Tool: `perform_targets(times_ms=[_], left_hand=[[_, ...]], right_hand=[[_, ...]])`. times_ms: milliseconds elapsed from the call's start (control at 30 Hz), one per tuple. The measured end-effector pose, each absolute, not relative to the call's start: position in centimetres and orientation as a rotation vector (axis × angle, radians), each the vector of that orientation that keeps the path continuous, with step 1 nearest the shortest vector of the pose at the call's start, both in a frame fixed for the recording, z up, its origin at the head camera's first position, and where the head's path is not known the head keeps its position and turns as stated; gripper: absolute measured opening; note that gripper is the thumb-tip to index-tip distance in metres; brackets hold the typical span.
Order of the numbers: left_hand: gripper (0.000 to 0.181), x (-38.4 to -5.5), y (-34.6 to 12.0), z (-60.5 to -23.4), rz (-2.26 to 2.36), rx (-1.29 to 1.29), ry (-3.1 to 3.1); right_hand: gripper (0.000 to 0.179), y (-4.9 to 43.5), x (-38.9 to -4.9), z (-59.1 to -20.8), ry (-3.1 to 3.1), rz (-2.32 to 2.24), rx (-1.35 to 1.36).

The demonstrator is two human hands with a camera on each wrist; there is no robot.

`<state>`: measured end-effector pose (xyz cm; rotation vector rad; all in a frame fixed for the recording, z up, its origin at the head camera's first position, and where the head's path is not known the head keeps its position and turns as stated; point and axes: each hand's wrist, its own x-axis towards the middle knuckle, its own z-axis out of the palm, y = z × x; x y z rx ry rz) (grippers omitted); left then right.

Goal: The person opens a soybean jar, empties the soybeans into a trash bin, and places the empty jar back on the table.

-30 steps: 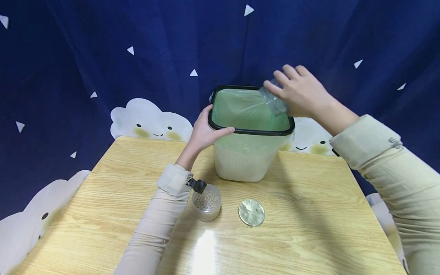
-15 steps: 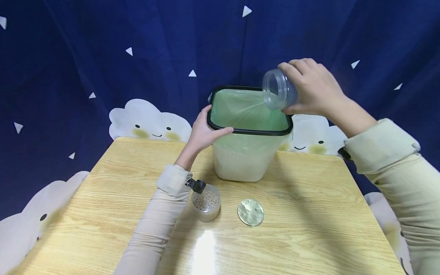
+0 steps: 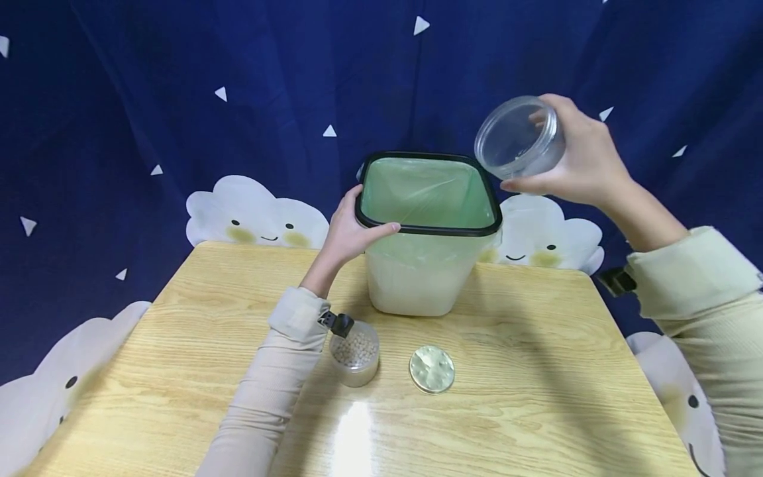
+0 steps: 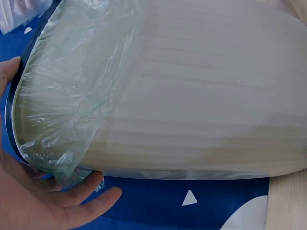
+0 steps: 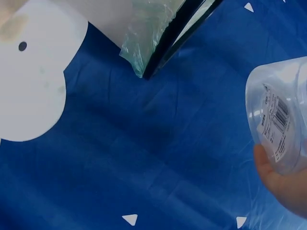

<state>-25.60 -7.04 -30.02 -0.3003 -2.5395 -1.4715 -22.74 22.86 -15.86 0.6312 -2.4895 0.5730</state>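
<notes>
My left hand [image 3: 348, 228] grips the black rim of a white trash bin [image 3: 411, 278] at its left corner, thumb over the front edge. A thin green bag [image 3: 426, 189] lines the bin and folds down outside it, as the left wrist view shows. Above and right of the bin, my right hand [image 3: 587, 156] holds a clear plastic jar [image 3: 515, 139] on its side, mouth tilted toward the head camera. A few small specks show inside. In the right wrist view a printed barcode label [image 5: 277, 122] is on the jar's base.
On the wooden table [image 3: 524, 397] stand a clear jar of small pale beads [image 3: 356, 351], partly behind the left wrist's camera, and a round silvery lid [image 3: 432, 369]. A blue curtain [image 3: 268, 79] with white triangles and clouds hangs behind.
My right hand has drawn the jar out from over the bin, up and to the right, turning its mouth toward the head camera. My left hand keeps its hold on the rim.
</notes>
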Motion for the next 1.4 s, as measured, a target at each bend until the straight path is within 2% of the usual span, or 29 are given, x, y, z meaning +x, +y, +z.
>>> perform_targets(times_ms=[300, 767, 1400], left_hand=[[0.098, -25.6, -7.0, -30.1, -1.472, -0.290, -2.540], [0.098, -25.7, -7.2, -30.1, -1.468, -0.297, -2.530], [0.097, -25.9, -7.5, -30.1, -1.472, -0.287, -2.537]], right_hand=[[0.092, 24.6, -21.2, -16.8, -2.478, 0.856, 0.413], [0.093, 27.2, -18.9, -18.6, -2.332, 1.041, 0.394], [0.095, 29.2, -17.7, -25.0, -2.240, 1.194, 0.398]])
